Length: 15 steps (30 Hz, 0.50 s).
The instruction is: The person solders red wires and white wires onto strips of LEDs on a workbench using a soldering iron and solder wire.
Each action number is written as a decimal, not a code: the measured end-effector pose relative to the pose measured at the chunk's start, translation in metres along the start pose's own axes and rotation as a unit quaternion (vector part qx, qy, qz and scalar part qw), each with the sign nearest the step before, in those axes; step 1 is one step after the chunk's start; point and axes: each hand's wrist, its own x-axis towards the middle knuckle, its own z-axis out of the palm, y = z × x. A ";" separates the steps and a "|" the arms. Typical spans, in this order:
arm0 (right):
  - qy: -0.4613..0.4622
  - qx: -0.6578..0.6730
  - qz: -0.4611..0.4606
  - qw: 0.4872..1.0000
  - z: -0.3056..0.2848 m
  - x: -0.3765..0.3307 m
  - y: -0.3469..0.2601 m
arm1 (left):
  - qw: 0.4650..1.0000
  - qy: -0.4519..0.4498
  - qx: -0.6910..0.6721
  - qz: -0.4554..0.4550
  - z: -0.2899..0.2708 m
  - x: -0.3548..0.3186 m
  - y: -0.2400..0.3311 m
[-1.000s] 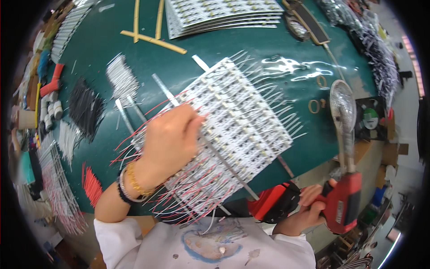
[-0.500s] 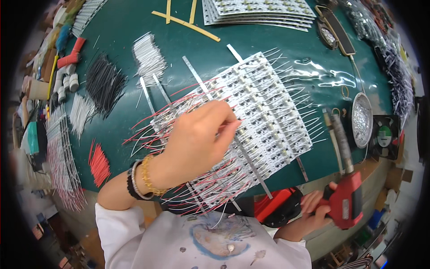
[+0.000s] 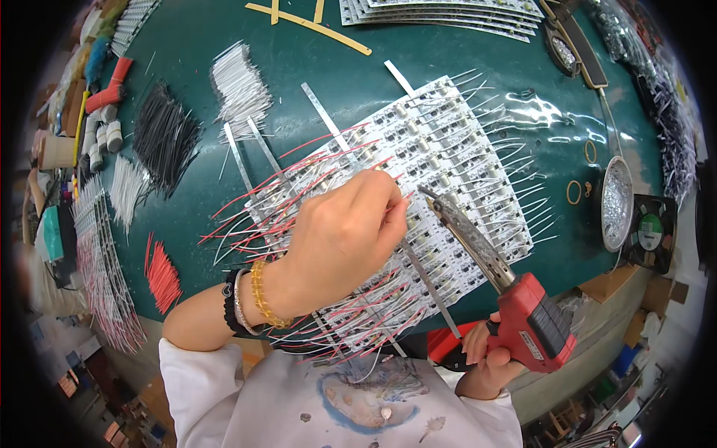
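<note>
Pinched between the fingertips of my left hand [image 3: 340, 235] is a red wire [image 3: 408, 197], its end low over a white circuit board panel [image 3: 427, 119]. My right hand [image 3: 489, 357] grips a red soldering gun [image 3: 525, 317] by its handle. The gun's metal tip points up-left over the panel, a short way right of the wire's end. White wires fan from the panel's right side; red and white wires spread from its left and lower parts. Several flat metal strips [image 3: 321, 112] lie across it and stick out past its edges. My left hand covers part of the board.
Loose white wires [image 3: 240, 82], black wires [image 3: 166, 138] and red wires [image 3: 162, 276] lie left. Stacked panels [image 3: 448, 21] and yellow strips [image 3: 314, 28] sit at the back. To the right are a metal dish [image 3: 616, 205], a small fan [image 3: 651, 231] and rubber bands [image 3: 573, 192].
The soldering gun has swung left in my right hand, from beside the panel to over it, near the wire's end. My left hand has shifted slightly right, still pinching the red wire.
</note>
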 end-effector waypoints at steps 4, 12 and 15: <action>0.050 -0.049 0.042 0.997 -0.024 -0.024 0.017 | 1.000 0.005 0.018 0.012 0.005 -0.002 0.000; 0.024 -0.184 0.028 0.982 -0.017 -0.017 0.011 | 0.997 0.005 0.065 0.036 0.004 -0.003 0.000; 0.045 -0.206 0.008 0.978 -0.028 -0.030 0.019 | 0.997 0.000 0.067 0.041 0.005 -0.003 0.003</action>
